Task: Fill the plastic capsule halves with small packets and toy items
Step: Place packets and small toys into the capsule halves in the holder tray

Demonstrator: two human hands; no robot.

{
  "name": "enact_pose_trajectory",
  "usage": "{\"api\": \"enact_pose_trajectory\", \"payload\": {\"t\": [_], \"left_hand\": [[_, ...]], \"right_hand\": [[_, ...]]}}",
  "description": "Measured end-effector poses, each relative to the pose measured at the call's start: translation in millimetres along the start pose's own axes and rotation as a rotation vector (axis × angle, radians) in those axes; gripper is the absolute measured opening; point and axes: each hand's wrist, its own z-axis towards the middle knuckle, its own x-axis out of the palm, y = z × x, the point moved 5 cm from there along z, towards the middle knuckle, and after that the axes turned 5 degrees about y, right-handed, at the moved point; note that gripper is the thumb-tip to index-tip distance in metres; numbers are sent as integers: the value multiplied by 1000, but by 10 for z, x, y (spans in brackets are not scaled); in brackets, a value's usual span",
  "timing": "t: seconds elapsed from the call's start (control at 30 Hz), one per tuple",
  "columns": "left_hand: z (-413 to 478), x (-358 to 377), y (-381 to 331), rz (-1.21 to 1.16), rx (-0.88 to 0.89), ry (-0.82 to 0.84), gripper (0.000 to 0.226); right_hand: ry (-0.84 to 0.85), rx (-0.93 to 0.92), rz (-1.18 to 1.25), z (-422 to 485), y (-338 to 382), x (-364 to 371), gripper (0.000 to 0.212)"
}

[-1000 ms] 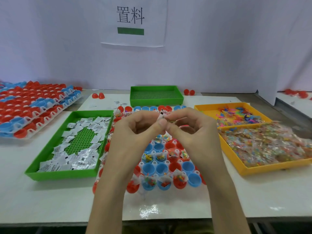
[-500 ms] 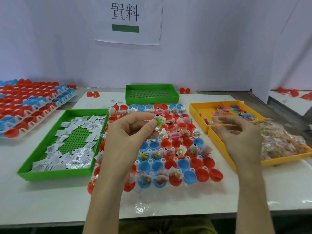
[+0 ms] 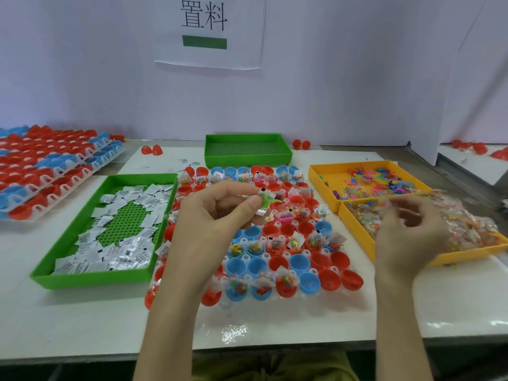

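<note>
Head view. Left hand (image 3: 211, 232) is raised above the middle of the desk (image 3: 439, 306), over the white rack of red and blue capsule halves (image 3: 298, 264). Its thumb and forefinger pinch a green toy (image 3: 268, 201) together with a white packet (image 3: 266, 193); the other fingers are curled in. Right hand (image 3: 409, 235) is over the near yellow tray (image 3: 357, 235) at the desk's right edge, above its heap of clear packets (image 3: 467, 229). The fingers are loosely bent and motion-blurred, so I cannot tell whether they hold anything. Many capsule halves in the far and near rows carry packets and toys; others show only their coloured insides. Against 1.0 s ago: the hands were joined over the rack on one item and are now well apart. Against 0.5 s ago: the left pinch is unchanged, and the right hand is slightly farther right over the same tray. A far yellow tray (image 3: 313, 174) of loose coloured toys sits just behind the near one. A green tray (image 3: 90, 279) of white sachets sits left of the rack, and a second green tray (image 3: 247, 160) is at the far edge. Stacked racks (image 3: 55, 160) stand at the far left corner.
</note>
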Motion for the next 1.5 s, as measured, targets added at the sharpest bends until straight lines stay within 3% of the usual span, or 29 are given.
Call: {"api": "enact_pose_trajectory", "payload": {"t": [0.1,0.17,0.23,0.4,0.57,0.8,0.93,1.23,1.5], "left_hand": [[9,22,27,10,-7,33,9],[13,58,14,-1,7,44,11],[4,113,-31,-48,36,60,10],[-42,254,-142,-51,143,133,13],[-48,275,-197,23,211,118,15],[-38,222,-164,130,221,84,19],[-40,202,-134,234,225,100,22],[-41,211,-131,234,195,133,14],[-56,208,-201,96,237,111,9]], "right_hand": [[-168,-31,159,12,115,-120,14],[-133,-8,280,38,223,-131,20],[33,35,405,39,369,-65,21],[634,51,531,-227,821,237,21],[886,-8,601,-500,1115,368,22],[981,27,560,-547,1144,381,6],[989,1,555,-534,1165,346,22],[1073,-3,622,-486,1144,292,27],[947,-89,552,-460,1183,248,23]]}}
